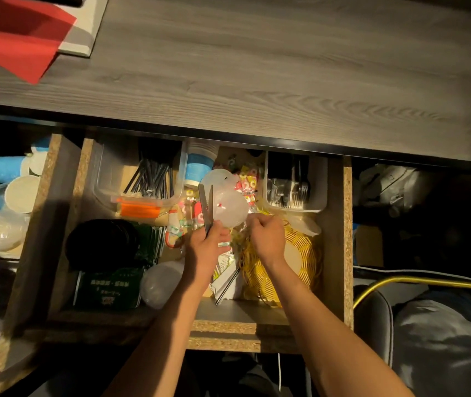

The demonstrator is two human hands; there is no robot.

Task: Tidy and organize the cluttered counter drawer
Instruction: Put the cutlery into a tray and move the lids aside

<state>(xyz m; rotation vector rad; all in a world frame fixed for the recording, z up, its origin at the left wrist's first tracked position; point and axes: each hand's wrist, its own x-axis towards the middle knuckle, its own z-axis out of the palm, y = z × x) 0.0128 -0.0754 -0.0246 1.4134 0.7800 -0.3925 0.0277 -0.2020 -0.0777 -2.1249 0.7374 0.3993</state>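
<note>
Head view: both hands are working mid-drawer [338, 239].
Left hand [204, 247]: gripping flat grey strips [207, 207], pointing to 12 o'clock.
Right hand [267, 239]: pinching a crinkly packet [238, 239] at 9 o'clock of the yellow basket [300, 270].
Handling: packet is probably light, slippery; pinching an edge suits.

Two bare forearms reach into view from the bottom edge, with no sleeves visible anywhere along them up to the frame's edge. No watch, bracelet or band shows at either wrist, and no rings can be made out on the left hand [206, 247] or the right hand [267, 239]. Both hands are ungloved. The lower parts of the forearms lie in shadow, so finer detail there cannot be told.
</note>
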